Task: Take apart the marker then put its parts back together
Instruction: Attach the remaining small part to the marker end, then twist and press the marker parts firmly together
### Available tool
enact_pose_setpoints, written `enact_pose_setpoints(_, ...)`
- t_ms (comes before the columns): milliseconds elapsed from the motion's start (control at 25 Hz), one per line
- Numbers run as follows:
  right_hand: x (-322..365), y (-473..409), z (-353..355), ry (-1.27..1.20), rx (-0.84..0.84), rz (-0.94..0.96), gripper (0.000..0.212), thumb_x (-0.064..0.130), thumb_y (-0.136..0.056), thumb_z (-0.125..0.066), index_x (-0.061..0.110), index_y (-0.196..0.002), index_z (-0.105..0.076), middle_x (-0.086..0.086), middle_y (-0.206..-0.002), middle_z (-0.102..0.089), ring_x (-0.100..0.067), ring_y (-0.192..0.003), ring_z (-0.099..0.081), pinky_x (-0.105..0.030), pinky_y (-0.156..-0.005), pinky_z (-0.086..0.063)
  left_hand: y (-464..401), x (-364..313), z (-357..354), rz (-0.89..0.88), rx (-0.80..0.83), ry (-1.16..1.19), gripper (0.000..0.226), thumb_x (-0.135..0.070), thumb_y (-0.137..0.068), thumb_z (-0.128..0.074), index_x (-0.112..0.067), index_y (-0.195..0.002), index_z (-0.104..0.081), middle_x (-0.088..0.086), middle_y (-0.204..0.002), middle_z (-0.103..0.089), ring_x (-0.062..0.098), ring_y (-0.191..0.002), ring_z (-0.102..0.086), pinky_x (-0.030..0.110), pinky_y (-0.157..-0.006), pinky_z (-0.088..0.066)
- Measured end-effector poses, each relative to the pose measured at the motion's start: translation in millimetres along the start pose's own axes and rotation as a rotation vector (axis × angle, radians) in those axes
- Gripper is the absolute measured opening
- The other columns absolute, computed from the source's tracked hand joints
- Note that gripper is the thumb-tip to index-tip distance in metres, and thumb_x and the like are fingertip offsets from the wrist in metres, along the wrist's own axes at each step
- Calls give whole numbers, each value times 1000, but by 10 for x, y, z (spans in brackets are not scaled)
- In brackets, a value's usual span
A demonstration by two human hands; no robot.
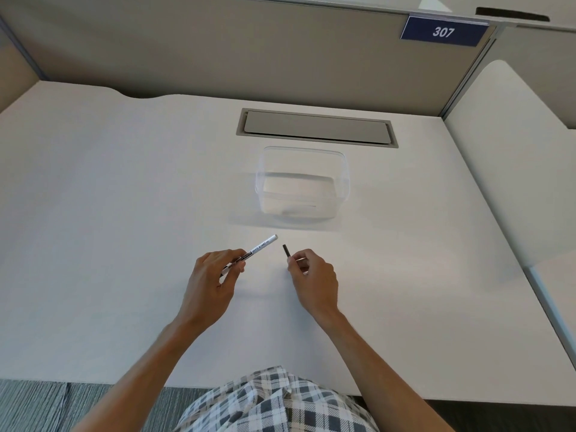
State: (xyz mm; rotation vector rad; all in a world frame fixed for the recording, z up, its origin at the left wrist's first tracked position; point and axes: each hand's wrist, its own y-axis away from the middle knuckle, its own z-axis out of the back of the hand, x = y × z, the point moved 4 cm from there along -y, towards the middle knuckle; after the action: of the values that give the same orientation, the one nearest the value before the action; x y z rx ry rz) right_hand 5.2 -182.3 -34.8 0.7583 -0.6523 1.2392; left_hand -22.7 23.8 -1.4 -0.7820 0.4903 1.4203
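Bright, even light is washing out the white tabletop (pixel 124 213); soft shadows are lying beneath the clear container (pixel 302 182), and edges are bowing.

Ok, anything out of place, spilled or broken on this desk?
Nothing stands out. The left hand holds the marker body, the right hand pinches a small dark piece, as expected mid-disassembly. The clear tub stands upright behind them on the desk; no spills or ink marks are visible.

White desk (pixel 124 182), beige partition (pixel 218 51), sign 307 (pixel 443 32), grey carpet (pixel 78 403)
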Motion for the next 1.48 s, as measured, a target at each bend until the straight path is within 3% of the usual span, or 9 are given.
enact_pose_setpoints(160,68,30,164,-394,-8,33,8,21,-94,-65,19,-87,-69,8,-69,-75,-6,-71,-70,-26,-71,-53,4,18,3,-19,-23,-22,14,-15,-91,-63,-20,-103,-69,-13,-95,-67,21,-95,-61,29,-88,-40)
enact_pose_setpoints(280,145,59,281,-501,-7,88,8,16,-93,-67,20,-86,-71,8,-74,-74,-7,-75,-69,-22,-70,-52,9,-6,-1,-33,-51,-25,15,-14,-91,-63,-19,-104,-70,-15,-97,-65,22,-95,-61,32,-88,-42)
enact_pose_setpoints(400,196,93,348,-510,-6,129,9,16,-92,-68,22,-86,-71,14,-78,-73,-4,-78,-67,-14,-62,-45,11,-45,-4,-60,-66,-24,16,-17,-91,-61,-17,-104,-70,-16,-97,-63,22,-94,-62,34,-88,-43)
enact_pose_setpoints(680,273,107,480,-439,-44,228,8,14,-91,-70,22,-89,-73,13,-86,-74,-4,-81,-66,-15,-55,-38,-4,-34,31,-67,-69,-53,16,-13,-91,-62,-16,-105,-70,-15,-99,-63,22,-96,-63,34,-90,-43)
enact_pose_setpoints(1000,307,56,569,-386,34,257,12,13,-89,-72,25,-89,-75,18,-91,-74,-2,-84,-65,-15,-62,-40,-29,-72,86,-152,-60,-87,20,-23,-93,-53,-18,-103,-69,-10,-93,-67,9,-89,-56,21,-90,-35)
enact_pose_setpoints(1320,310,52,566,-384,89,262,17,13,-90,-71,27,-100,-75,14,-94,-77,-1,-91,-68,-14,-68,-43,-67,-141,84,-208,-45,-119,19,-21,-93,-53,-18,-103,-69,-9,-92,-66,8,-89,-56,19,-91,-33)
enact_pose_setpoints(1480,308,53,548,-412,96,231,11,19,-90,-72,30,-91,-75,16,-93,-77,-4,-91,-69,-20,-69,-44,-56,-189,93,-228,-47,-122,20,-20,-93,-53,-17,-104,-69,-9,-92,-66,8,-88,-55,15,-91,-31)
